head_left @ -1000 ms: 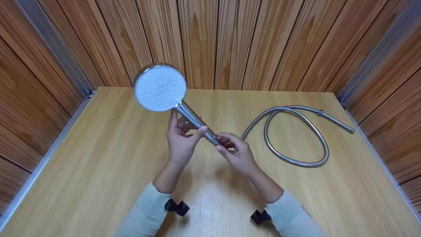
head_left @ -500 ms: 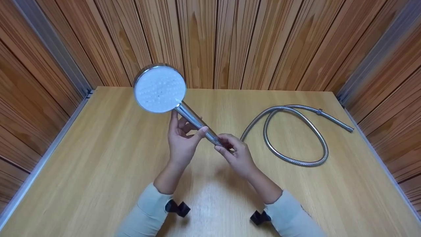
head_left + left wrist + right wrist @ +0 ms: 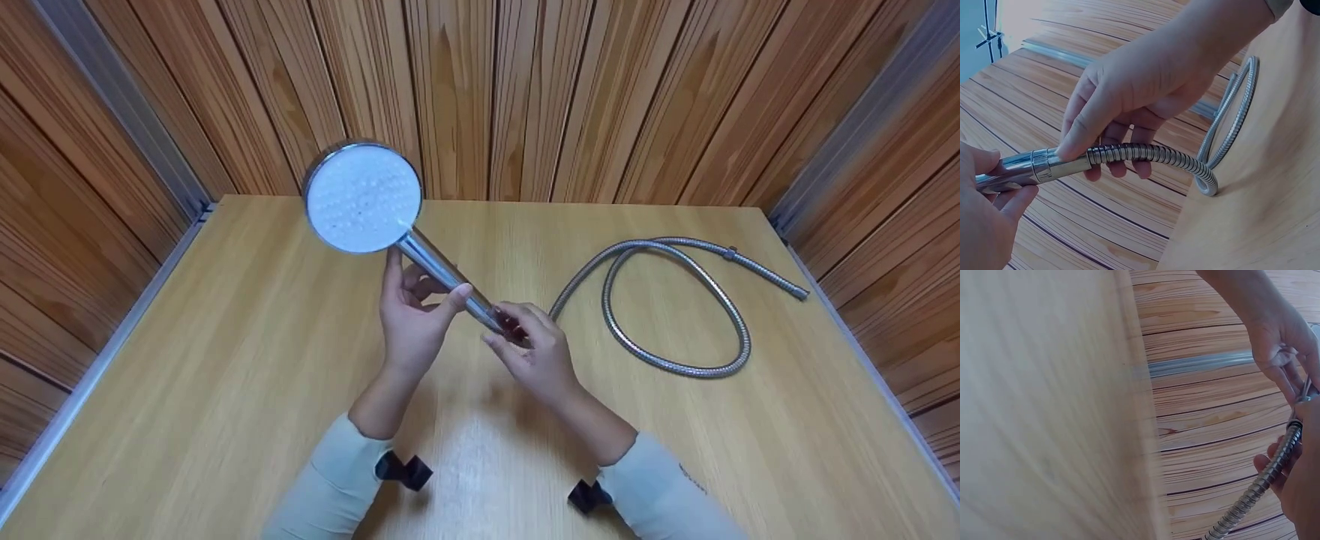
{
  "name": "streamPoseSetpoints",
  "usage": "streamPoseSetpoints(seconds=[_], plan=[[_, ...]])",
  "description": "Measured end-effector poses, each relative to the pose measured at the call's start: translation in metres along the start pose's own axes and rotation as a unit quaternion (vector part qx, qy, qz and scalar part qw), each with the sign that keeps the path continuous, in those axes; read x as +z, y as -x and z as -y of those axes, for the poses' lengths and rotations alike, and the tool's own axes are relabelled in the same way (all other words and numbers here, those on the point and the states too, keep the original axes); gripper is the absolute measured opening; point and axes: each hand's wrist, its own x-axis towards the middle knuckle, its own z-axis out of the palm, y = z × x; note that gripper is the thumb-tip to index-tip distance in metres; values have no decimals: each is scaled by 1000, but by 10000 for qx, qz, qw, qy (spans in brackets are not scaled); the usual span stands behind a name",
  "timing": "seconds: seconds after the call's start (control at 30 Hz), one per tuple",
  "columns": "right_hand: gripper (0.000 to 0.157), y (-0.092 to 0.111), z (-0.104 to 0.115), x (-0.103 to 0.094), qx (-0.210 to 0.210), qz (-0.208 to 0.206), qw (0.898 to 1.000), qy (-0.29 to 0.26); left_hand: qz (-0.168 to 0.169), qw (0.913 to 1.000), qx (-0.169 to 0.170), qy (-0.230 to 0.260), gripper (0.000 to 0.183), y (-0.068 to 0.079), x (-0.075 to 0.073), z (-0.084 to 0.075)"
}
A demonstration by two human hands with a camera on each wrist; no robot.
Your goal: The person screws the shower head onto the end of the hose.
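Note:
A chrome shower head [image 3: 364, 197] with a round white face is held up over the table, face toward the head camera. My left hand [image 3: 412, 330] grips its handle [image 3: 433, 259], which slants down to the right. At the handle's lower end my right hand [image 3: 538, 352] pinches the smooth metal connector [image 3: 1069, 166] of a ribbed shower hose [image 3: 679, 369]. In the left wrist view the connector meets the handle end, with the thumb on top and the fingers behind and under the hose. The right wrist view shows the ribbed hose running below the right hand.
The hose lies in a loop on the right of the wooden table [image 3: 225, 390], its free end near the right edge. Wood-plank walls [image 3: 454, 97] stand behind and at both sides. Each sleeve has a black wrist mount [image 3: 403, 471].
My right hand has shifted slightly left at the connector, and its thumb and fingers have changed position around it. The left hand and shower head have hardly moved.

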Motion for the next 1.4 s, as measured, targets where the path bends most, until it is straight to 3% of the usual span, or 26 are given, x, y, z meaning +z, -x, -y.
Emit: streamPoseSetpoints(seconds=[0.17, 0.57, 0.8, 1.03, 1.4], plan=[[26, -3, 2, 3, -218, -256, 9991, 263, 24, 9999, -77, -87, 90, 0, 2, -1], [24, -1, 3, 1, -91, -2, 9990, -445, 321, 9992, 190, -138, 90, 3, 3, -7], [30, 1, -1, -3, -22, 197, 9981, -576, 249, 9994, 252, -27, 89, 5, 0, -3], [40, 8, -9, -4, -186, 196, 9975, -654, -59, 9976, 125, 674, 83, 3, -4, -3], [45, 10, -23, -17, -193, 550, 9972, -471, -264, 9976, 92, 635, 76, -4, -10, -11]])
